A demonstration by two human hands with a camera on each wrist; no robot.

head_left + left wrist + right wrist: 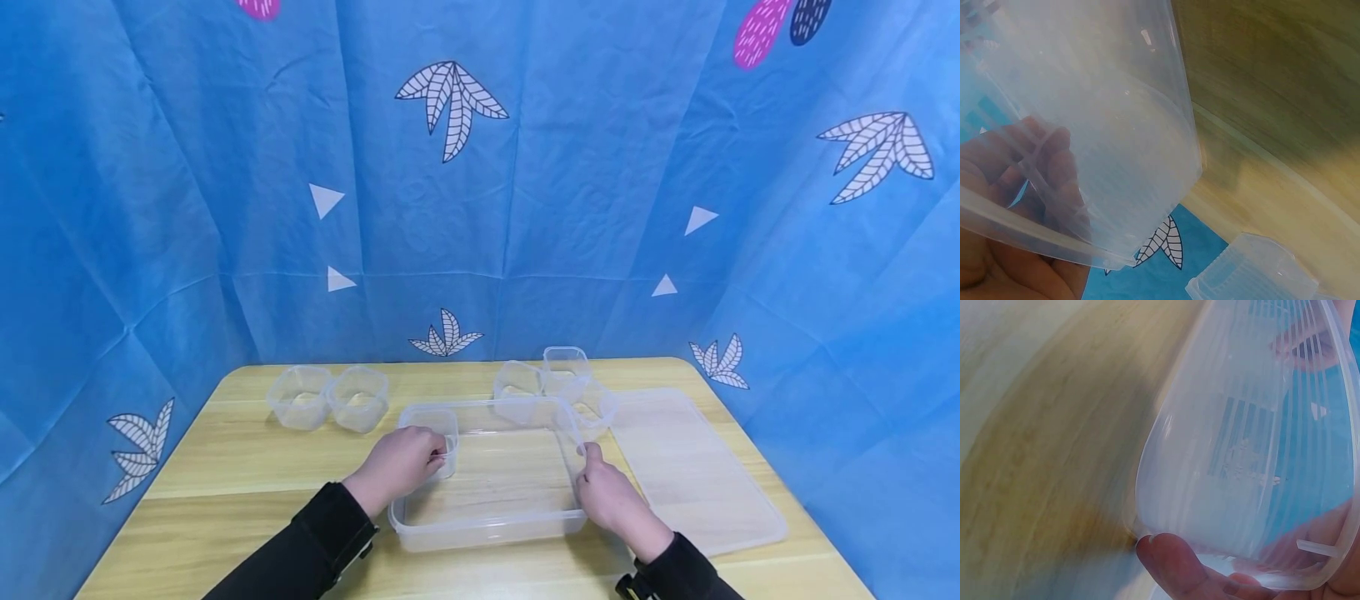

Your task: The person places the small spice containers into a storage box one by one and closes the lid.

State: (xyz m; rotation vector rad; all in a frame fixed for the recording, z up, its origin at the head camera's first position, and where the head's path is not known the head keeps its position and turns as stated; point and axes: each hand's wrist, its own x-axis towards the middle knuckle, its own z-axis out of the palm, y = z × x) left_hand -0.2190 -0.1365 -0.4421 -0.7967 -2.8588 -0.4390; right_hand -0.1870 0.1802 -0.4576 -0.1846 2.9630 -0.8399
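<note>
A large clear rectangular plastic box [495, 527] stands on the table in front of me. In its back left corner is a small clear square container [435, 419], whose near rim my left hand [403, 462] pinches. The left wrist view shows the curled fingers [1060, 165] through the transparent plastic. At the box's right side, my right hand [611, 496] grips the wall. The right wrist view has its thumb [1175, 562] on the outside of the box near a lower corner, with other fingers partly hidden.
Two small clear containers [300, 402] stand side by side at the back left. Three more small containers [566, 371] cluster behind the box's back right corner. A flat translucent lid [697, 471] lies to the right. Blue patterned cloth [480, 208] hangs around the wooden table [247, 467].
</note>
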